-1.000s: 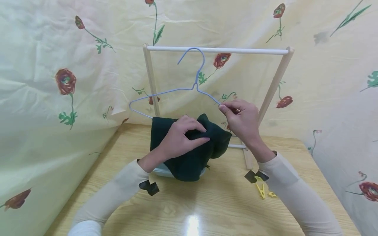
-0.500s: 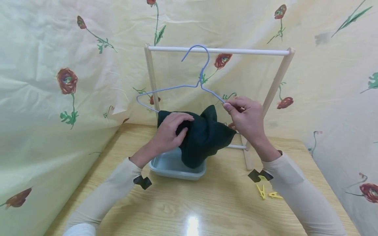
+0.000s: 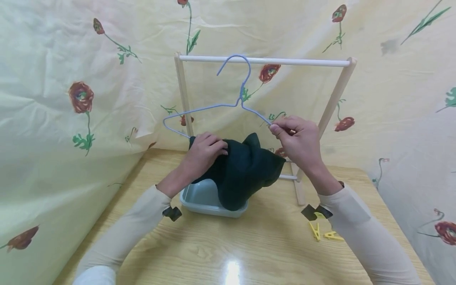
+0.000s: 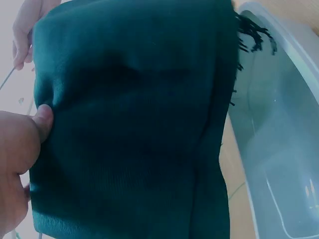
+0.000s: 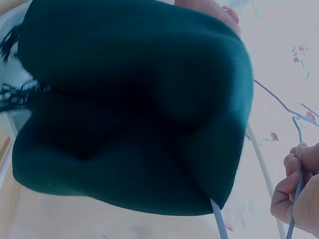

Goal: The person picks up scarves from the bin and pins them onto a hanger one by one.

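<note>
A dark green scarf (image 3: 242, 170) with a fringe is draped over the lower bar of a blue wire hanger (image 3: 217, 106). In the head view my left hand (image 3: 204, 154) grips the scarf's top fold near the hanger's left end; its thumb (image 4: 44, 119) presses the cloth in the left wrist view. Pinched between thumb and fingers of my right hand (image 3: 299, 138) is the hanger's right shoulder, and the right wrist view shows the wire in that hand (image 5: 301, 189). Below the scarf stands a pale blue plastic tub (image 3: 213, 211), partly covered by the cloth.
Behind the hanger is a rack with a white top rail (image 3: 299, 62) and wooden legs (image 3: 336, 99). Yellow clothes pegs (image 3: 315, 231) lie on the wooden table (image 3: 199, 253) near my right forearm. A flowered cloth (image 3: 135, 87) backs the scene.
The hanger and scarf have moved slightly up and right, uncovering more of the tub. My left hand has shifted left along the scarf, and its spread fingers have closed onto the fold.
</note>
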Demonstrator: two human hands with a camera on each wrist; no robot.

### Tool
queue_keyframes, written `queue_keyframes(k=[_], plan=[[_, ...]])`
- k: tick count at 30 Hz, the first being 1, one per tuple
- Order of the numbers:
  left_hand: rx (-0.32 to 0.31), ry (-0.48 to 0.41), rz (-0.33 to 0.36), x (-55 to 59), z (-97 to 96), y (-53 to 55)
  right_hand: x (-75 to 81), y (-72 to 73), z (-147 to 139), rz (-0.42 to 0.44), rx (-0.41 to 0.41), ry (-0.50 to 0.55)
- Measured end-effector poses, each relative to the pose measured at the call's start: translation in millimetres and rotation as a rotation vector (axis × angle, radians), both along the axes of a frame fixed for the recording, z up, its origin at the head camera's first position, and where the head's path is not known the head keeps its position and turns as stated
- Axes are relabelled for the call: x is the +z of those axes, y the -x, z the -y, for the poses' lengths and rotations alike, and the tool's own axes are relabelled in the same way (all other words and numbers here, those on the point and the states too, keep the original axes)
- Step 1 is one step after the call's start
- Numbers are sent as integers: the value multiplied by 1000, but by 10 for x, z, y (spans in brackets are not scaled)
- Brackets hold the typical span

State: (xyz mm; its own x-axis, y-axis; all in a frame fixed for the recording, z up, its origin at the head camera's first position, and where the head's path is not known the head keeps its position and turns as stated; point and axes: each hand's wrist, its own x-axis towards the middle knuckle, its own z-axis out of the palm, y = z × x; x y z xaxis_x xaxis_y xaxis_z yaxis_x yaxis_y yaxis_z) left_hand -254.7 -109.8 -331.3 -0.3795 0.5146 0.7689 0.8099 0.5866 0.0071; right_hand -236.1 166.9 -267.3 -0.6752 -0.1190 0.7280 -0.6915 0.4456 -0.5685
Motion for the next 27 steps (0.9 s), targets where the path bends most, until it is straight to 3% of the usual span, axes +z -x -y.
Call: queue_keyframes(k=[5, 12, 15, 22, 27], plan=[[39, -29, 45, 37, -1, 25, -47, -9, -27, 35, 43, -7], [207, -116, 33, 143, 73, 4, -41, -39, -92, 68, 48, -38], [229, -109, 48, 171, 106, -1, -24, -55, -114, 67, 33, -42], [155, -19, 91, 131, 76, -4, -37, -48, -141, 56, -6, -52], [31, -3, 23, 84, -36, -15, -32, -44, -149, 57, -23, -47]])
